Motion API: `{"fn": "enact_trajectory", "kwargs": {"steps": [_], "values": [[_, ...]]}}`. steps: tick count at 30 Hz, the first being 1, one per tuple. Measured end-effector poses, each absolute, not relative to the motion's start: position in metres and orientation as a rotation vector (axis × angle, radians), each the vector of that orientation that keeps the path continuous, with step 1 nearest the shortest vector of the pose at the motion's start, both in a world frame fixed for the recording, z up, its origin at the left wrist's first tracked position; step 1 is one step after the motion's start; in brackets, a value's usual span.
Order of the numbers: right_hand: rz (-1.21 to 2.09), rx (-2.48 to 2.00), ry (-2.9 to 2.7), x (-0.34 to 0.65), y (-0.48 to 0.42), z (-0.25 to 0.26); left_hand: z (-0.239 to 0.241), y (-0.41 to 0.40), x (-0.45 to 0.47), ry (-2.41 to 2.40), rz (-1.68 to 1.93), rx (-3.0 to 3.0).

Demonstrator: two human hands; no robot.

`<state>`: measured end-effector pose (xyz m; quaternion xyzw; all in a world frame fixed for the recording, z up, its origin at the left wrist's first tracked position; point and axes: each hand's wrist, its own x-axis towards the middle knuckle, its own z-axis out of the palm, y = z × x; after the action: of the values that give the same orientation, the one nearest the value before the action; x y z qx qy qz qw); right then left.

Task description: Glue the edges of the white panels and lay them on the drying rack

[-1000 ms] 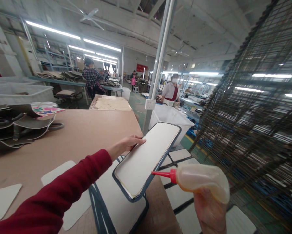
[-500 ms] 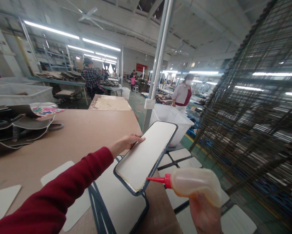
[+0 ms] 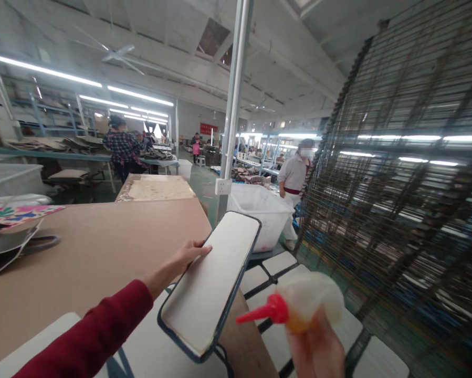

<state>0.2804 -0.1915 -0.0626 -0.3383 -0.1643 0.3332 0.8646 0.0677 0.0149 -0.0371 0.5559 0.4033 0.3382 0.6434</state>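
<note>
My left hand (image 3: 186,256), in a red sleeve, grips the left edge of a white rounded panel with a dark border (image 3: 210,283) and holds it tilted above the brown table (image 3: 97,252). My right hand (image 3: 318,352) is closed round a soft translucent glue bottle (image 3: 310,302) with a red nozzle. The nozzle tip points left, just off the panel's right edge and apart from it. More white panels (image 3: 172,362) lie flat on the table under the held one.
A tall wire rack (image 3: 409,210) fills the right side. White panels (image 3: 279,262) lie on a lower surface beside it. A white bin (image 3: 259,210) and a metal pole (image 3: 230,136) stand ahead. A person in white stands near the bin; others work at far benches. Stacked dark pieces (image 3: 7,247) sit at the table's left.
The view has swung up and right. The glue bottle's nozzle has lifted off the panel's lower right edge and now points left in the air. The person in white has stepped right.
</note>
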Motion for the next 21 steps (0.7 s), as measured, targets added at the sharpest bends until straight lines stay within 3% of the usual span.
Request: {"fn": "enact_trajectory", "kwargs": {"steps": [7,13,21], "values": [[0.286,-0.582,-0.39,0.343,-0.184,0.016,-0.027,-0.023,0.047,0.868,0.783,1.427],[0.109,-0.612,-0.613,0.352,-0.19,0.016,-0.024,-0.039,0.039,0.887,0.732,1.395],[0.115,-0.674,-0.657,0.359,-0.195,0.002,-0.019,-0.048,0.048,0.775,0.654,1.326]]}}
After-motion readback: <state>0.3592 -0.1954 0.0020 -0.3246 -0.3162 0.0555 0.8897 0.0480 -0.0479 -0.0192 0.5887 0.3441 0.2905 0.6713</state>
